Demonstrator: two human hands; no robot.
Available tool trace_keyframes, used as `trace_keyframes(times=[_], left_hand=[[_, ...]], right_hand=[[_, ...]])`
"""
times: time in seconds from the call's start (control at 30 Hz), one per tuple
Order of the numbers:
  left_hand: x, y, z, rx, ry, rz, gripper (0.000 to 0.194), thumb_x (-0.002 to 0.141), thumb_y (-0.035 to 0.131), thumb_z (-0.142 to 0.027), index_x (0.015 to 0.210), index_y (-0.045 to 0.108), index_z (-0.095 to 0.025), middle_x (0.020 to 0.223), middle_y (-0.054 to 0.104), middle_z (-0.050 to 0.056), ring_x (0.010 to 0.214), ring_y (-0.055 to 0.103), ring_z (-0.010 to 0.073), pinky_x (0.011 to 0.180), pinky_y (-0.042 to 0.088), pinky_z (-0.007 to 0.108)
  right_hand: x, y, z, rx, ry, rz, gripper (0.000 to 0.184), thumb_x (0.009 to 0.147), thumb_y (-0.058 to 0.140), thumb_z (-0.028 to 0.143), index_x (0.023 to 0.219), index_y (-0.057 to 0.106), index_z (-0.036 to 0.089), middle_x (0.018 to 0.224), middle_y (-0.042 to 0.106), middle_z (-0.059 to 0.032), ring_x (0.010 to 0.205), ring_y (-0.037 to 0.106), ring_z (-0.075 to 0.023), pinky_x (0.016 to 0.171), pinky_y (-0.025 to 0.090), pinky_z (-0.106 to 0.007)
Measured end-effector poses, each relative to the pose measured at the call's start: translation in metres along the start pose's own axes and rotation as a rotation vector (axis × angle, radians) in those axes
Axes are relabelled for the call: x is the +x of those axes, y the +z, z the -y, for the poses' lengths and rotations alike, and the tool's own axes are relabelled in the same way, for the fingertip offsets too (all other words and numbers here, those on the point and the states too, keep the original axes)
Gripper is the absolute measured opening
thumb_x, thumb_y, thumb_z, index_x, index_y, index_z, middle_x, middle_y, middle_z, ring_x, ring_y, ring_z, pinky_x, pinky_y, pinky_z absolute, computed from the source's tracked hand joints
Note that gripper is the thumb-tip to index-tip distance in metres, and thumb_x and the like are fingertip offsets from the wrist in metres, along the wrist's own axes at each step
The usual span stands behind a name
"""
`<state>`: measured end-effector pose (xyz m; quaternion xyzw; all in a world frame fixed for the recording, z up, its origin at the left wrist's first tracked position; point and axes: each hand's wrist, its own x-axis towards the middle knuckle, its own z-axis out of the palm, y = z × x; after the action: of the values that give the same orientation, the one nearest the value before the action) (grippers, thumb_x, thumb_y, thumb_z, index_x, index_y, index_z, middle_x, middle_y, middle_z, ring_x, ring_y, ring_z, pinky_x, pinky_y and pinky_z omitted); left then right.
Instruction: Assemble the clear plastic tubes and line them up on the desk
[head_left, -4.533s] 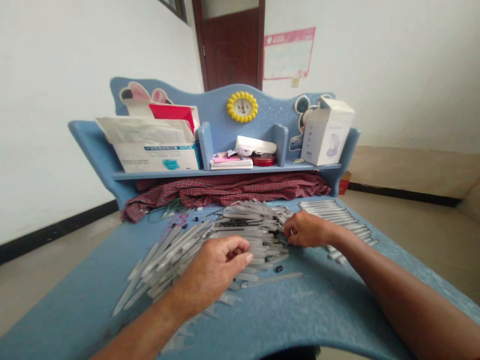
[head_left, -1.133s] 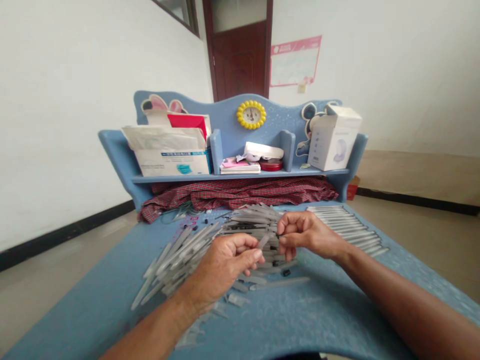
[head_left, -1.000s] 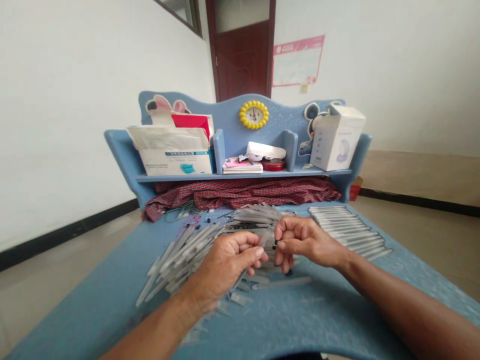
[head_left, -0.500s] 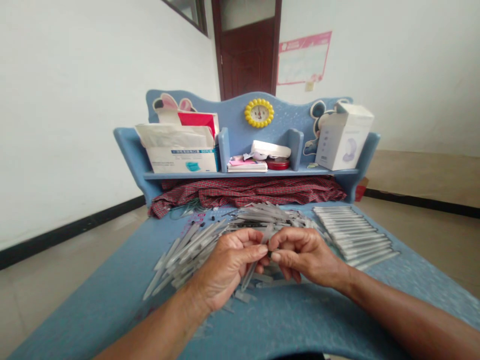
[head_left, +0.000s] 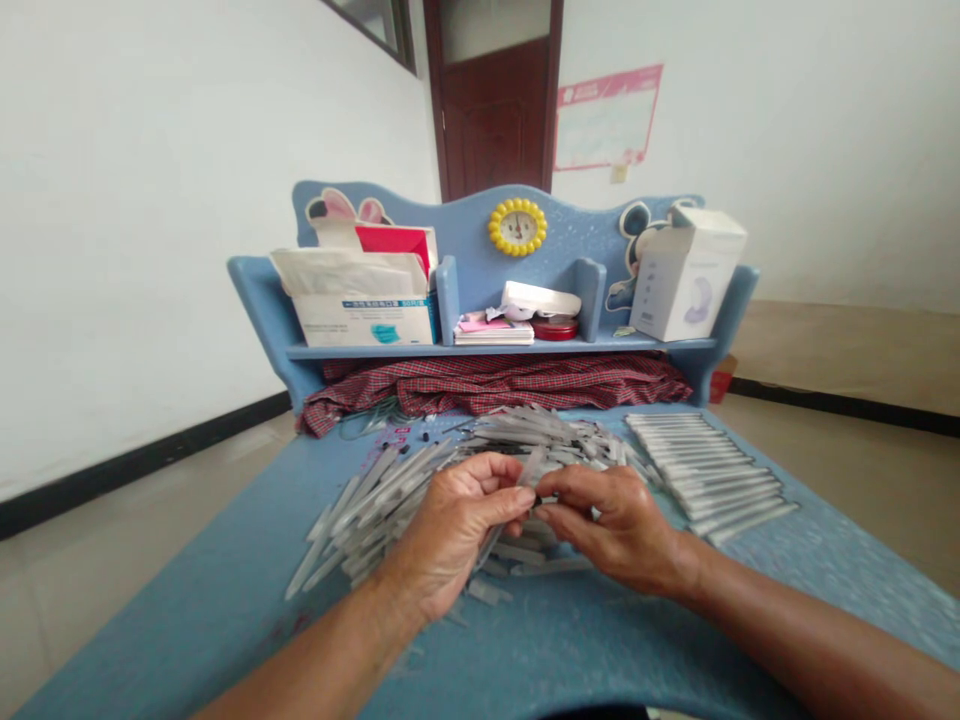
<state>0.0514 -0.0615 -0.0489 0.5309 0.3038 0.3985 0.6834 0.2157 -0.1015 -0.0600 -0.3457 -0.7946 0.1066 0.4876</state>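
My left hand [head_left: 457, 525] is closed in a pinch around a translucent pen barrel [head_left: 532, 466], which slants up between the fingers. At its thumb tip shows a small black piece [head_left: 537, 500]. My right hand [head_left: 630, 525] meets it there, thumb and forefinger closed on that black piece, which looks like a pen plug or cap. Both hands are over a loose pile of translucent barrels [head_left: 397, 490] on the blue table [head_left: 217, 590]. To the right lies a neat row of pens [head_left: 705, 465] with clear barrels and dark ends.
At the table's back edge lies a bunched red checked cloth [head_left: 510, 382]. Above it, a blue shelf [head_left: 465, 350] carries a mask box [head_left: 360, 315], a red tin [head_left: 555, 328] and a white box [head_left: 686, 280]. Small black bits [head_left: 426, 436] lie near the pile.
My right hand has shifted slightly, its fingers straighter and its lower fingers tucked in. My left hand keeps its hold on the barrel almost in place.
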Motion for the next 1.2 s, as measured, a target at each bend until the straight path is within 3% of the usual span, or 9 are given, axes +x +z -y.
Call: trace_keyframes(times=[0.1, 0.2, 0.3, 0.7, 1.2], left_hand=[[0.0, -0.001, -0.001, 0.047, 0.004, -0.006, 0.02, 0.066, 0.071, -0.017, 0.084, 0.061, -0.011, 0.063, 0.059, -0.001, 0.059, 0.051, 0.0096, 0.055, 0.04, 0.021], [0.0, -0.002, -0.003, 0.109, 0.005, -0.009, 0.021, 0.067, 0.07, -0.017, 0.085, 0.06, -0.011, 0.063, 0.059, -0.001, 0.059, 0.052, 0.0105, 0.055, 0.041, 0.022], [0.0, -0.002, -0.004, 0.172, 0.007, -0.009, 0.022, 0.067, 0.07, -0.018, 0.085, 0.06, -0.011, 0.063, 0.059, -0.002, 0.059, 0.051, 0.0106, 0.054, 0.041, 0.022], [0.0, -0.001, -0.003, 0.269, 0.018, -0.018, 0.019, 0.064, 0.071, -0.02, 0.08, 0.063, -0.014, 0.062, 0.058, -0.004, 0.057, 0.051, 0.0103, 0.053, 0.041, 0.022], [-0.001, -0.004, -0.005, 0.407, 0.001, 0.004, 0.015, 0.066, 0.069, -0.022, 0.077, 0.065, -0.014, 0.057, 0.061, -0.002, 0.051, 0.054, 0.0104, 0.05, 0.042, 0.021]], right_hand=[[0.001, -0.003, -0.003, 0.107, 0.147, 0.01, 0.006, 0.081, 0.059, 0.018, 0.083, 0.064, 0.016, 0.051, 0.059, 0.0032, 0.041, 0.049, -0.0062, 0.042, 0.041, -0.016], [0.005, -0.009, -0.008, 0.305, 0.378, -0.086, 0.012, 0.079, 0.063, 0.027, 0.081, 0.062, 0.015, 0.047, 0.059, 0.0025, 0.034, 0.048, -0.0075, 0.034, 0.04, -0.017], [0.009, -0.015, -0.011, 0.457, 0.488, -0.19, 0.02, 0.074, 0.067, 0.032, 0.081, 0.061, 0.014, 0.047, 0.061, 0.0015, 0.032, 0.049, -0.0081, 0.032, 0.041, -0.018], [0.012, -0.018, -0.011, 0.548, 0.555, -0.184, 0.025, 0.069, 0.071, 0.034, 0.078, 0.06, 0.014, 0.045, 0.061, 0.0018, 0.031, 0.049, -0.0079, 0.031, 0.041, -0.017], [0.01, -0.017, -0.014, 0.53, 0.567, -0.049, 0.026, 0.072, 0.069, 0.036, 0.078, 0.059, 0.014, 0.047, 0.06, 0.002, 0.033, 0.047, -0.0062, 0.032, 0.039, -0.016]])
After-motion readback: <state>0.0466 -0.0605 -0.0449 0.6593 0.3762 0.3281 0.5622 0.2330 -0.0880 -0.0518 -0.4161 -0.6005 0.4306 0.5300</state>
